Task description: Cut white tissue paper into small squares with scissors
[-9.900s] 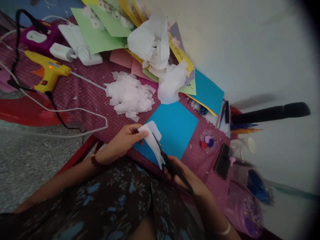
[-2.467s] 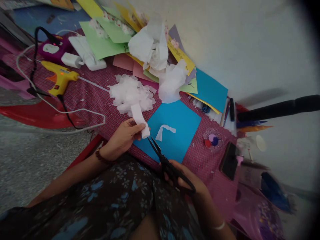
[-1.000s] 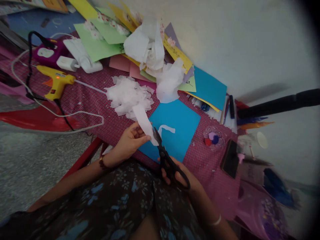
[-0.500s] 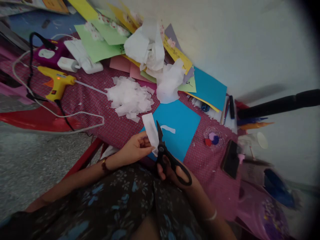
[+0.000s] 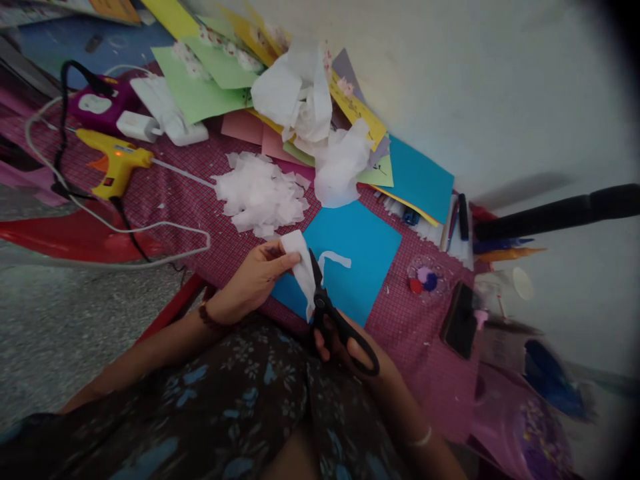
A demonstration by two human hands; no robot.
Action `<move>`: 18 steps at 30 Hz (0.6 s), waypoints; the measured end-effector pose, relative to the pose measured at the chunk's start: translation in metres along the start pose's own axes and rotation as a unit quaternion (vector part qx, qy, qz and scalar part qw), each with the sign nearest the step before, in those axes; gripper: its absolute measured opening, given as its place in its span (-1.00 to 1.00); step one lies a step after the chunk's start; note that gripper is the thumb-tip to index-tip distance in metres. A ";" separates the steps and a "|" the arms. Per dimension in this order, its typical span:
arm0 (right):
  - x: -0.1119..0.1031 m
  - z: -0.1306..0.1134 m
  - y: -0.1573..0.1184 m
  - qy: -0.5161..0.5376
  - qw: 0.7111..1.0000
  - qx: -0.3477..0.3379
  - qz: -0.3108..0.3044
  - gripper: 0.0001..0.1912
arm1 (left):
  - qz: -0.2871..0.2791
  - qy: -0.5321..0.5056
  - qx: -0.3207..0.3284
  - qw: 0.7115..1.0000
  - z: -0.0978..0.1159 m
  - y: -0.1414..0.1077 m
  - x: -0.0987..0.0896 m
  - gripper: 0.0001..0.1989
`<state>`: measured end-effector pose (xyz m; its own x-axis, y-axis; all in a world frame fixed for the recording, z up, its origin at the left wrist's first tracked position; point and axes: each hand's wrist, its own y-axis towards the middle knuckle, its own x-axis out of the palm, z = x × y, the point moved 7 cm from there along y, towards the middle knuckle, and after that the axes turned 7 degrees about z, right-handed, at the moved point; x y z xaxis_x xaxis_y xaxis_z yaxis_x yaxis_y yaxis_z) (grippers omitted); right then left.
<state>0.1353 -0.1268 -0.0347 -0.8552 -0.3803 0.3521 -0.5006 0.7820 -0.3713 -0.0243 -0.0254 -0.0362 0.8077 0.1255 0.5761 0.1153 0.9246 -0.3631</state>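
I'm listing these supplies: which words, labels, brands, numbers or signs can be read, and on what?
None can be read.
Yellow plastic glue gun: pale label, too small.
Purple plastic socket box: yellow marks, too blurred.
Pale green paper card, left of the blue paper stack: dark marks, writing or drawing unclear.
Yellow paper card, pink tuft: the same.

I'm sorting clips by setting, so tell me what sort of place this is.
Probably a craft corner, perhaps at home, though that isn't certain: the yellow glue gun, the piled coloured cards and the black scissors in the right hand all suggest it.
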 end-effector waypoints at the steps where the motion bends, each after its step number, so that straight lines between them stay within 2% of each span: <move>1: 0.001 -0.001 0.000 0.010 1.000 -0.007 0.001 -0.33 | 0.013 0.004 0.001 1.000 0.000 0.000 -0.002 -0.84; 5: 0.002 0.001 0.001 0.051 0.998 -0.030 0.013 -0.38 | 0.033 0.007 -0.011 0.999 -0.004 -0.002 -0.006 -0.84; 11: 0.001 0.003 0.000 0.027 0.999 -0.019 0.035 -0.49 | 0.034 0.018 -0.004 0.999 -0.002 -0.001 -0.006 -0.83; 18: 0.005 0.005 0.002 0.038 0.999 0.012 -0.006 -0.24 | 0.035 0.047 -0.014 0.998 -0.002 -0.006 -0.006 -0.82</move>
<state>0.1294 -0.1302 -0.0378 -0.8364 -0.3503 0.4216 -0.5153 0.7649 -0.3866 -0.0285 -0.0325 -0.0394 0.8649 0.1544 0.4776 0.0714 0.9040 -0.4215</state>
